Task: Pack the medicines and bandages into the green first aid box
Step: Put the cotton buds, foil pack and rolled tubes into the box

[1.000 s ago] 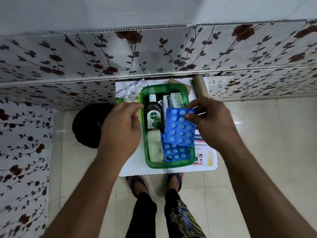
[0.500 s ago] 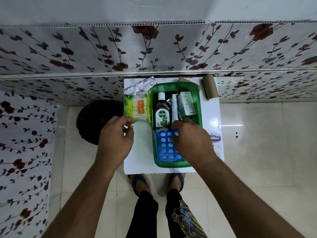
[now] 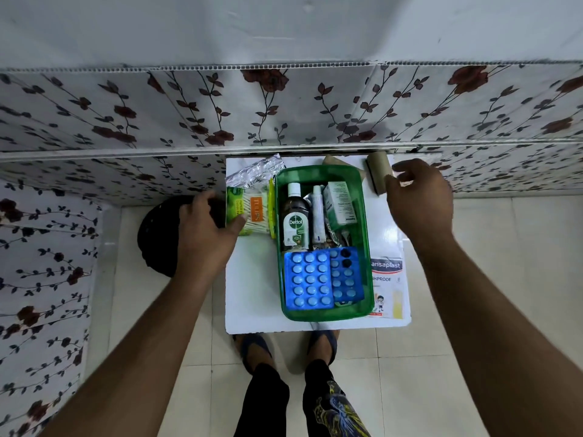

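Observation:
The green first aid box [image 3: 368, 247] stands on a small white table [image 3: 252, 304]. Inside lie a Dettol bottle [image 3: 295, 222], a white tube [image 3: 318, 216], a green-white carton [image 3: 339, 203] and two blue blister packs [image 3: 309, 282]. My left hand [image 3: 202, 234] grips the cotton bud pack [image 3: 254, 212] left of the box, thumb on its near corner. My right hand [image 3: 416, 200] hovers at the table's far right, fingers curled apart beside a brown bandage roll [image 3: 377, 175], holding nothing.
A silver foil strip [image 3: 252, 175] lies behind the cotton buds. A Hansaplast plaster box [image 3: 386, 279] sits right of the green box. Another brown roll [image 3: 331, 159] peeks from behind it. A black round object [image 3: 157, 234] stands on the floor left. The floral wall is close behind.
My right hand laid the second blue blister pack in the box, let go and moved up to the bandage roll. My left hand shifted onto the cotton bud pack.

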A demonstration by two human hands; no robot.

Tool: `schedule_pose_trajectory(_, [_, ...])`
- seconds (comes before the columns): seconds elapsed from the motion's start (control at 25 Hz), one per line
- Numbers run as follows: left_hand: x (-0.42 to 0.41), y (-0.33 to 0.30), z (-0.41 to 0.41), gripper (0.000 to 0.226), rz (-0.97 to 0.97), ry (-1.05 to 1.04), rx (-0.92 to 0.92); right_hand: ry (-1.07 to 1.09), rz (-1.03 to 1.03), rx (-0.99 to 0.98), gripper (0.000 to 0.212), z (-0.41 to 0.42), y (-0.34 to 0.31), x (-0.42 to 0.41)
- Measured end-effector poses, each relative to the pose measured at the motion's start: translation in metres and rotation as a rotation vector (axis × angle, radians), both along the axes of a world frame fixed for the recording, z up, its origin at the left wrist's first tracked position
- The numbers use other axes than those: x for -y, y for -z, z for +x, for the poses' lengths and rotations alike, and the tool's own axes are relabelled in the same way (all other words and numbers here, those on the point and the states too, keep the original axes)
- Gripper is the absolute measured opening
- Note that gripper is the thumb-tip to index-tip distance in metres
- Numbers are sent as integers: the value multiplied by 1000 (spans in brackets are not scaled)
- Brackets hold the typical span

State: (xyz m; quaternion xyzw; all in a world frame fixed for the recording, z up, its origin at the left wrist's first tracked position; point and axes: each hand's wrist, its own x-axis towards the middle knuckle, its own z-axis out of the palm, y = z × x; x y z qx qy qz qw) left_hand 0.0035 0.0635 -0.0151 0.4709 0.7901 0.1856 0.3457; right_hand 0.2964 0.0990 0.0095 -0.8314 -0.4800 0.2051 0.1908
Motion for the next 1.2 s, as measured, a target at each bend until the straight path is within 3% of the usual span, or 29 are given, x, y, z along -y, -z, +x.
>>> schedule_pose_trajectory(0.12, [-20, 20, 5, 72, -121, -25, -15, -29, -204, 80, 48, 11, 36, -25])
schedule_pose_trajectory(0.2, [-26, 29, 8, 75, -158, -7, -36, -51, -259, 73, 48, 9, 44, -30])
schedule_pose_trajectory(0.6, [-26, 27, 17, 71, -152, -148, 8, -49, -238, 12, 44, 8, 42, -22])
schedule_pose_trajectory(0.72, [-22, 27, 16, 47, -153, -114, 14, -15, -213, -5, 41, 10, 39, -17])
schedule_pose_trajectory(0.88, [-3, -27, 2, 35, 11, -165, -113, 53, -158, -80, 38, 13, 22, -1])
schedule_pose_trajectory(0.96, [4, -69, 7, 46, 158, -238, -1, 87, -145, -130, 35, 14, 13, 10])
schedule_pose_trajectory(1.08, [0, -96, 49, 53, 168, -40, 181, 130, -111, -184, 32, 13, 4, 23])
schedule_pose_trajectory(1.2, [-13, -76, 94, 38, 139, 261, -42, 162, -83, -230, 31, 15, -5, 29])
